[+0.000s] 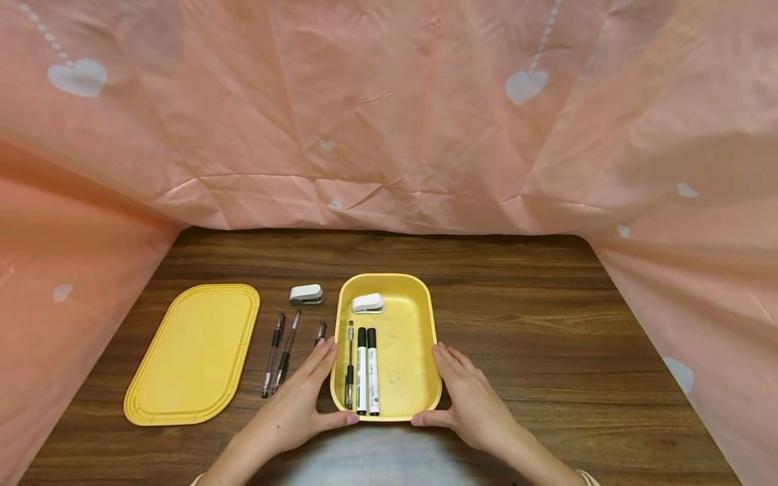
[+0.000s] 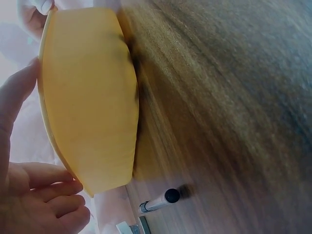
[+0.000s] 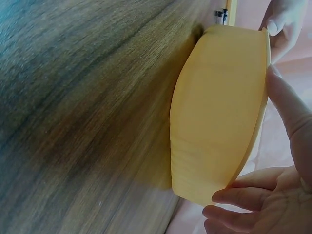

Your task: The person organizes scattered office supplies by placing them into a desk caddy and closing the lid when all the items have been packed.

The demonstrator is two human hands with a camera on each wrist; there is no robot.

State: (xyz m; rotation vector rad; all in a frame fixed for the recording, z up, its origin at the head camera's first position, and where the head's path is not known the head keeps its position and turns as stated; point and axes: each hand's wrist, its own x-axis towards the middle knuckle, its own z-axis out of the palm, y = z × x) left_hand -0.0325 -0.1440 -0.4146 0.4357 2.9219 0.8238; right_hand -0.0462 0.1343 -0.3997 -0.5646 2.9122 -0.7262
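A shallow yellow plastic box (image 1: 404,351) stands on the table in front of me. My left hand (image 1: 298,401) grips its near left corner, thumb at the front rim and fingers along the left side. At the near right corner my right hand (image 1: 474,401) holds it the same way. Inside lie a white stapler (image 1: 367,304), a clear pen (image 1: 350,358) and two white markers (image 1: 373,371) with black caps, all toward the left wall. Both wrist views show the box's outer wall (image 2: 90,97), with thumb and fingertips at its rim.
Left of the box lie several black-gripped pens (image 1: 286,354), one partly hidden by my left hand, and a grey-white stapler (image 1: 306,295). Farther left is a flat yellow lid (image 1: 193,354). Bare wood tabletop (image 1: 535,324) extends to the right. A pink curtain (image 1: 389,121) surrounds the back and sides.
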